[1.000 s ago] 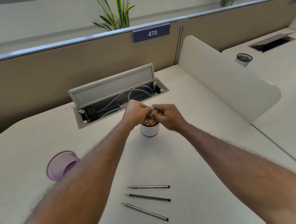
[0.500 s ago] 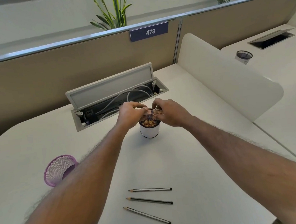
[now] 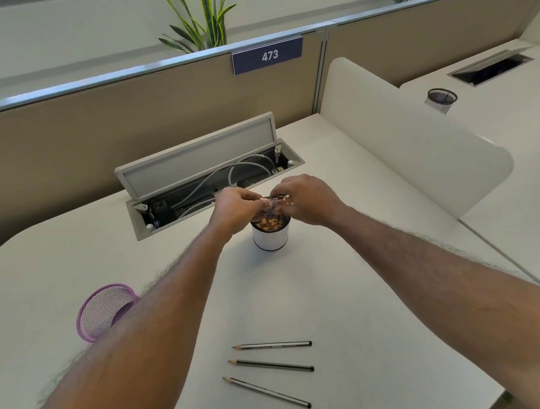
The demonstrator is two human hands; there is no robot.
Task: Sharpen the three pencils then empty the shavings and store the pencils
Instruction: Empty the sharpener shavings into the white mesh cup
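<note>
A: What are the hands doing?

B: Both meet just above the white cup (image 3: pixel 270 238), at about 12 o'clock from the three pencils. The left hand (image 3: pixel 235 210) and the right hand (image 3: pixel 306 199) each pinch a small metallic thing between them, the sharpener (image 3: pixel 272 203). Fingers cover most of it, so only a glint of metal and a dark patch show. Both hands are closed on it, one from each side.

A: Can you see its parts?

B: No. It is too small and too covered to tell whether it is in one piece or two.

A: And the shavings?

B: Tan shavings (image 3: pixel 270 223) lie heaped in the cup's mouth, inside a dark mesh rim. A pale curl (image 3: pixel 286 198) sticks out by the right fingertips. How deep the heap goes is hidden by the wall of the cup.

A: Where are the pencils?

B: Flat on the desk (image 3: pixel 345 294) at 6 o'clock from the cup, well apart from it. The top pencil (image 3: pixel 272 345), middle pencil (image 3: pixel 271 365) and bottom pencil (image 3: pixel 266 392) lie side by side without touching, points toward 9 o'clock.

A: Anything else cut off?

B: The purple mesh holder (image 3: pixel 103 310) at 8 o'clock from the cup is partly behind the left forearm. The open cable tray (image 3: pixel 208 176) sits at 11 o'clock, its near side hidden behind the hands.
</note>
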